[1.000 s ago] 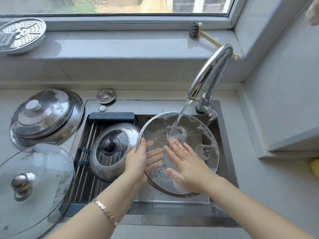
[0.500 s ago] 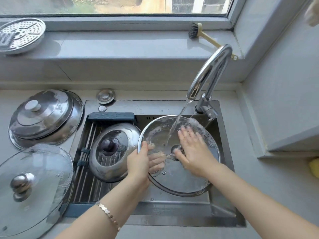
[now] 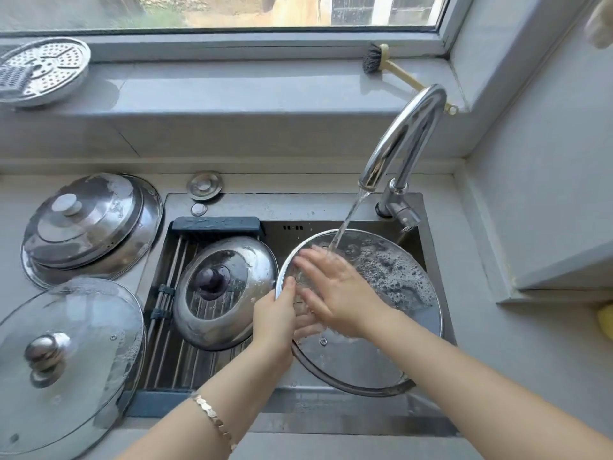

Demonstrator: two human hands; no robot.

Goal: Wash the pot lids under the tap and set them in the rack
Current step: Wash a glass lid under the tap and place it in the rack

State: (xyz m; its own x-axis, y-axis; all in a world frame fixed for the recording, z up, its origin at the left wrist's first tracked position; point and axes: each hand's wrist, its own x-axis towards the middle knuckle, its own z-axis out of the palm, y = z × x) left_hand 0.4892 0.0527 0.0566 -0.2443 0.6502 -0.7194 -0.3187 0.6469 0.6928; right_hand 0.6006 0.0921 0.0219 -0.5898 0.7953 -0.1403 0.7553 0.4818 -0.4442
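Sink under the tap: left hand pinches the lid by its rim; right hand, spread flat beneath the tap's stream, has slid toward that rim.

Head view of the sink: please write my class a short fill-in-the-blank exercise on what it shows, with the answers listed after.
1. The left hand grips the rim of the glass lid and the right hand lies flat on it, under water from the ____.
2. The steel lid with the dark knob lies on the bars of the ____.
3. The brush lies on the window ____.
4. The bracelet is on the ____ wrist.

Missing words: tap; rack; sill; left.
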